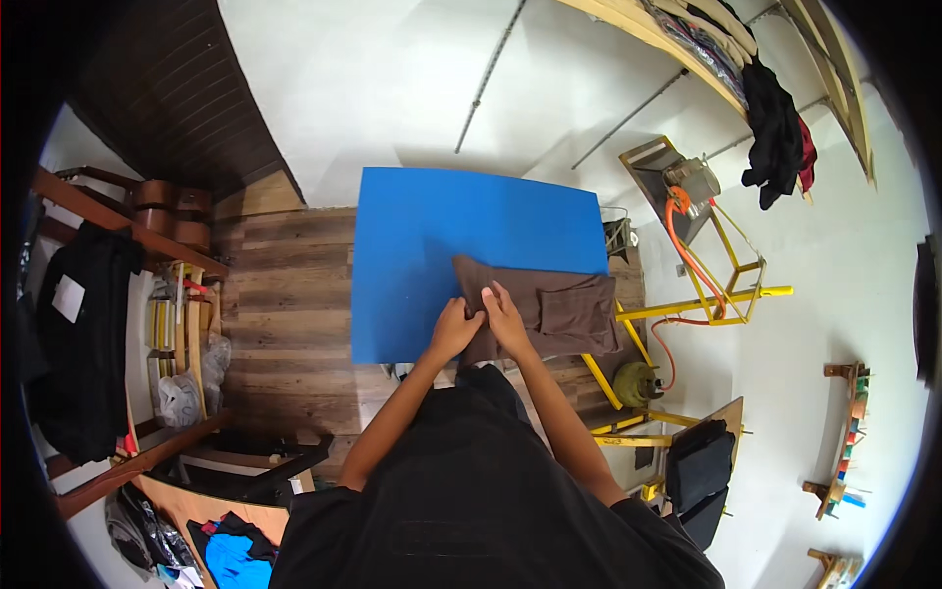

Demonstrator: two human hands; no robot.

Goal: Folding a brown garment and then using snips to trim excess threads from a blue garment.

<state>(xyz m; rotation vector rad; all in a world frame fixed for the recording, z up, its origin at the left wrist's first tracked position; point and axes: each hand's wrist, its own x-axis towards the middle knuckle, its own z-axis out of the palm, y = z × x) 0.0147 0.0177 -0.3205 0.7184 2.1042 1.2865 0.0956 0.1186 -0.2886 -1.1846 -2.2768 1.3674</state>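
A folded dark brown garment [526, 298] lies across the near right part of a blue tabletop [471, 213]. Its left end flares out, with one corner pointing away from me. A smaller folded section, perhaps a sleeve or a leg, rests on top at the right. My left hand [455, 330] grips the cloth at that left end, fingers curled and thumb towards the right. Close beside it, my right hand [505, 318] touches the garment with its fingers stretched forward. Whether the right fingers pinch any cloth is hard to see.
Right of the table stands a yellow metal frame [692, 303] with an orange hose [692, 254] and a green gas cylinder [637, 384]. Black clothing [85, 339] fills a rack on the left. A wooden shelf [662, 44] with clothes overhangs at upper right.
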